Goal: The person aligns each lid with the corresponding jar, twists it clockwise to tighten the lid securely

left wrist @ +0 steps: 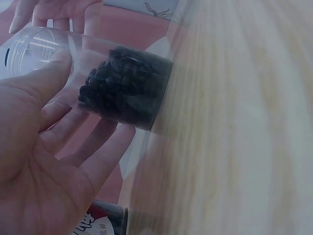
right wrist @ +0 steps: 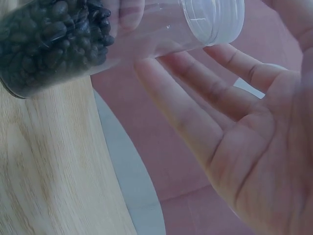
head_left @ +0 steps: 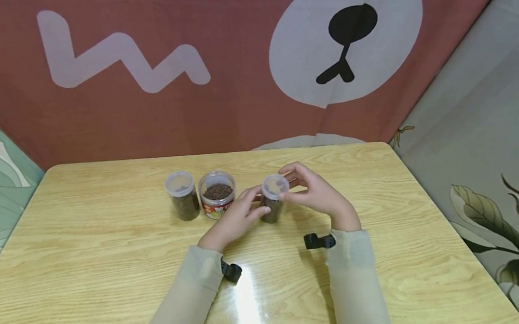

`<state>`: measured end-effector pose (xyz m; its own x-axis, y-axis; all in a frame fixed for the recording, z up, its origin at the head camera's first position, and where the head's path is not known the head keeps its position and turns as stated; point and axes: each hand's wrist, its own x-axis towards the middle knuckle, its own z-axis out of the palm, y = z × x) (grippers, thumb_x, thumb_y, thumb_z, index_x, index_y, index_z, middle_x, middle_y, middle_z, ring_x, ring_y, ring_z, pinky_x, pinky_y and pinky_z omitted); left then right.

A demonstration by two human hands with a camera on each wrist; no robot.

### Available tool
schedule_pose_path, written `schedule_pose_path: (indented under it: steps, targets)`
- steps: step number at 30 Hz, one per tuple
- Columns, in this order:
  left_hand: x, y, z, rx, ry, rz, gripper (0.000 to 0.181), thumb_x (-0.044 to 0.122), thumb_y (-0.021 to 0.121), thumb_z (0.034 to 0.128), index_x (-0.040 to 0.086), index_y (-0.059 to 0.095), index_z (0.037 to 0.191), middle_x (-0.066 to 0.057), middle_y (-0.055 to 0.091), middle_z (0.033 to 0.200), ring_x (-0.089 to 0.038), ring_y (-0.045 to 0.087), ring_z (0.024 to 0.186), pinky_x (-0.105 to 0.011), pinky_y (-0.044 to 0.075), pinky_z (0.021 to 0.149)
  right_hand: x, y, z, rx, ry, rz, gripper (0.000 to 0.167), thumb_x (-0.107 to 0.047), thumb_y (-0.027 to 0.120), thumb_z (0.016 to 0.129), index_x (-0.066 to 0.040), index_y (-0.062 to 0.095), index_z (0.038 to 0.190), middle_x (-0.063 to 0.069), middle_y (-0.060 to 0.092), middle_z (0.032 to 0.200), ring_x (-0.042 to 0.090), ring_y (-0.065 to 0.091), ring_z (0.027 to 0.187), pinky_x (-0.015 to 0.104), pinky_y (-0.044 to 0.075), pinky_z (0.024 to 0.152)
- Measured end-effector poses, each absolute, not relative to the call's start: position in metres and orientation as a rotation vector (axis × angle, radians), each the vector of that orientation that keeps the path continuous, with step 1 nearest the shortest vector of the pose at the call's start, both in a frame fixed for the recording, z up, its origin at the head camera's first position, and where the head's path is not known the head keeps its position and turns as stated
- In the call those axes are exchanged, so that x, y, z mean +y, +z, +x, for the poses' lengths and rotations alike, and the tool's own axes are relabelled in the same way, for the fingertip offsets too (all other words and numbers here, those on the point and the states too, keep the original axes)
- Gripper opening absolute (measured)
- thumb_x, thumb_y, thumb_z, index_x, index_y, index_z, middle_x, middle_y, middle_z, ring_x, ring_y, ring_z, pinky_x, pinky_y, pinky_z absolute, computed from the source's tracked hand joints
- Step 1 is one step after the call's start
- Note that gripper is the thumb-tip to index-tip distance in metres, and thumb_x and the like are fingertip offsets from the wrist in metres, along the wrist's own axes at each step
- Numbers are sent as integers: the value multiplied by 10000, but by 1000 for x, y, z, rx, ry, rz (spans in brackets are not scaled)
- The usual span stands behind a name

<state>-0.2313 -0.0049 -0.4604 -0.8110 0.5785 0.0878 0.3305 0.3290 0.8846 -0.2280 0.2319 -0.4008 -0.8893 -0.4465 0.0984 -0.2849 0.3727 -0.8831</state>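
Observation:
A clear jar (head_left: 271, 212) of dark beans stands upright between both hands, with a translucent lid (head_left: 275, 185) on top. My left hand (head_left: 237, 219) grips its side, thumb (left wrist: 46, 73) across the front and fingers behind. My right hand (head_left: 316, 190) is at the jar's right with its thumb at the lid's rim; in the right wrist view its fairly straight fingers (right wrist: 181, 103) reach the jar's wall. Whether the jar's base touches the table cannot be told. Left of it stands an uncapped jar (head_left: 217, 193) of brown pieces, beside another lidded jar (head_left: 183, 198) of dark contents.
The wood-grain table (head_left: 110, 265) carries all three jars toward its back. A reddish-brown cloth (head_left: 236, 112) with a cartoon face hangs behind it. Patterned cloths hang at the left and right sides.

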Motion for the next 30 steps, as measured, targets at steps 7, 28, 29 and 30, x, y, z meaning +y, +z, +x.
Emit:
schedule_pose_path:
  steps: [7, 28, 29, 30]
  targets:
    - [-5, -461, -231, 2349, 1476, 820, 617, 253, 601, 1039, 122, 334, 1579, -163, 403, 1547, -340, 514, 1349, -454, 459, 1091, 235, -401, -227, 2462, -1516, -715, 530, -14, 657, 973, -67, 469, 1466, 182, 540, 1331, 357, 583, 1183, 450, 574, 923]
    - [-5, -462, -232, 2350, 1473, 845, 600, 244, 592, 1043, 116, 339, 1572, -164, 403, 1545, -332, 508, 1354, -439, 447, 1105, 230, -399, -228, 2473, -1521, -688, 419, -67, 720, 950, -66, 518, 1317, 161, 553, 1286, 352, 586, 1146, 428, 583, 890]
    - [-5, -461, -232, 2349, 1473, 845, 599, 242, 594, 1043, 113, 341, 1570, -167, 403, 1544, -335, 507, 1355, -443, 444, 1107, 230, -399, -228, 2472, -1524, -685, 420, -67, 723, 948, -60, 510, 1310, 165, 550, 1283, 354, 585, 1145, 433, 583, 890]
    - [-5, -461, -232, 2350, 1471, 845, 598, 244, 593, 1043, 114, 341, 1570, -168, 402, 1544, -336, 506, 1355, -444, 444, 1108, 230, -399, -227, 2470, -1525, -681, 426, -64, 723, 947, -52, 498, 1308, 171, 544, 1283, 357, 583, 1147, 440, 582, 893]
